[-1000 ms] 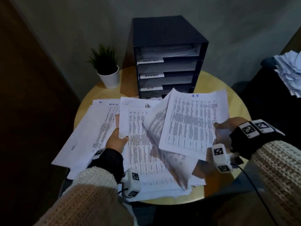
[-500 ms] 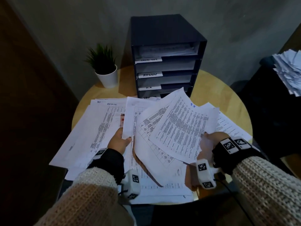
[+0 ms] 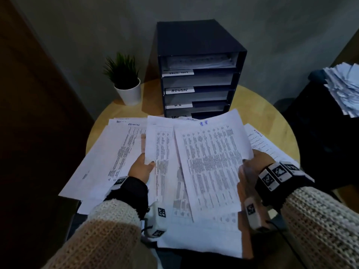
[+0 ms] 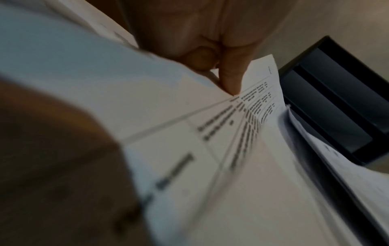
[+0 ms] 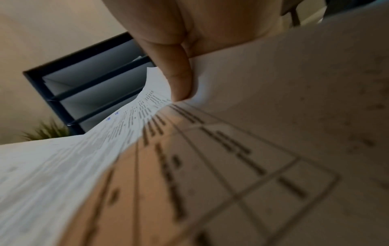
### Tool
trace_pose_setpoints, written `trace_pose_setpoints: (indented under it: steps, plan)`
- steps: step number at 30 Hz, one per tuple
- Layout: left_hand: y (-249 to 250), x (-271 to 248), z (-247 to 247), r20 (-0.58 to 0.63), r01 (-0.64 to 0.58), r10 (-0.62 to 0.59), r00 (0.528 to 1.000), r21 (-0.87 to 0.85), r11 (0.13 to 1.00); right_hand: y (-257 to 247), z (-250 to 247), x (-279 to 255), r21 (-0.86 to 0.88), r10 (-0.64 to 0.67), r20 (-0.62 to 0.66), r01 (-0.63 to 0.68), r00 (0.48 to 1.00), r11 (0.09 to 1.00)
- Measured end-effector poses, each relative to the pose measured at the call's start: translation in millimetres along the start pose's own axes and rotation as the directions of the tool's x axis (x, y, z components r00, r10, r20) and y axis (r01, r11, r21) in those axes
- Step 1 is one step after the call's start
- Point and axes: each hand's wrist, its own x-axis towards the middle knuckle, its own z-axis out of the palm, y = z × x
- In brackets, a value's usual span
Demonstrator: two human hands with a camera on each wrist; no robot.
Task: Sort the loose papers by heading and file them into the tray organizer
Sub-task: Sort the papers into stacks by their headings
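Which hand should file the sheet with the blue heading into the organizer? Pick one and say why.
Right. The right hand already pinches that top sheet by its edge, nearer the tray organizer. The left hand grips another sheet underneath.

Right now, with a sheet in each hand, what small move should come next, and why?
Probably read the blue heading on the sheet the right hand pinches. It is too blurred here to match to a tray label on the organizer.
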Motion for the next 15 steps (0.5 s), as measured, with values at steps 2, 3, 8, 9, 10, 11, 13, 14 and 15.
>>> trace_pose_setpoints:
  steps: [2,3,8,9,10,11,13,14,15]
  plan:
    - [3.2,-3.1,5.5,0.008,0.006,-0.006,1.0,-0.011,1.0,-12.0,7.0,-6.6,0.014,-0.023,0.0,0.023,1.0,1.0]
    - [4.0,-4.3,7.8,0.005,0.009,-0.009,1.0,-0.023,1.0,-16.1,9.8,-8.0,0.023,-0.039,0.003,0.039,0.999,0.999]
    - [10.0,-6.4,11.6,-0.018,0.03,-0.032,0.999,-0.097,0.995,-26.6,14.8,-6.6,-0.066,-0.053,0.076,0.058,0.996,0.996]
    - [10.7,-6.8,12.2,-0.014,0.047,-0.049,0.999,-0.12,0.992,-28.3,13.6,-7.2,-0.081,-0.052,0.081,0.059,0.995,0.995]
    - [11.0,-7.7,12.6,-0.004,0.056,-0.057,0.998,-0.137,0.989,-30.0,13.7,-8.3,-0.08,-0.063,0.079,0.069,0.995,0.994]
    - [9.8,-7.4,14.0,0.001,0.051,-0.052,0.999,-0.164,0.985,-32.0,14.7,-9.2,-0.062,-0.077,0.077,0.082,0.994,0.995]
    - [6.4,-8.8,17.4,-0.007,0.018,-0.02,1.0,-0.223,0.975,-36.6,21.1,-12.8,-0.004,-0.132,0.093,0.133,0.987,0.991]
    - [5.3,-10.2,18.8,-0.006,0.001,-0.003,1.0,-0.208,0.978,-38.4,26.5,-15.1,0.017,-0.164,0.116,0.163,0.98,0.987]
    - [3.4,-9.9,19.9,-0.005,-0.01,0.01,1.0,-0.168,0.986,-39.5,33.0,-17.3,0.023,-0.186,0.144,0.185,0.972,0.982]
